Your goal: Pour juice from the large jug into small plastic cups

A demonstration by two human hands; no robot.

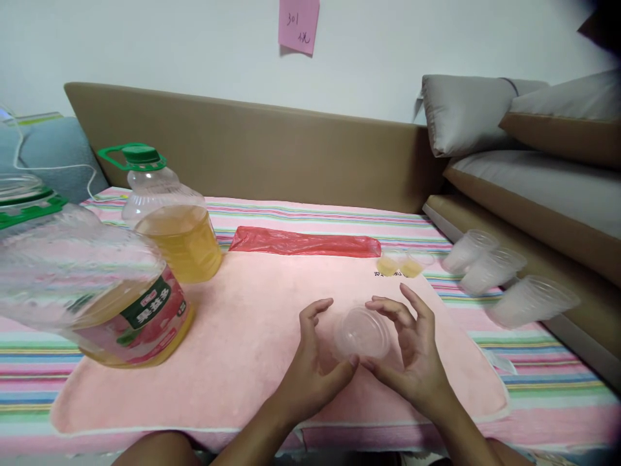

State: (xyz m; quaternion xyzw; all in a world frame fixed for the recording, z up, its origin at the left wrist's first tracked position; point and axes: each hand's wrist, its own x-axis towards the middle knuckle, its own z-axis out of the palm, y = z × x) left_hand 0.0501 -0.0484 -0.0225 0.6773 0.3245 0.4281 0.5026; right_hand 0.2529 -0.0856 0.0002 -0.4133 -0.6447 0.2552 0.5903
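Observation:
A small clear plastic cup (361, 331) stands on the pink mat (233, 349), close to the front of the bed. My left hand (320, 366) curves around its left side, fingers apart and thumb pointing at its near edge. On the other side my right hand (412, 356) is likewise curved, its fingers spread and thumb near the cup's front. Whether any fingertip touches the cup I cannot tell. Beyond my hands, two small cups with yellow liquid (398, 265) sit at the mat's far right corner.
Two big jugs of yellow drink, a near jug (140, 317) and a far jug (179, 239), stand at left. A folded red plastic bag (305, 243) lies along the mat's far edge. Stacks of clear cups (528, 301) rest at right beside piled cushions (543, 188).

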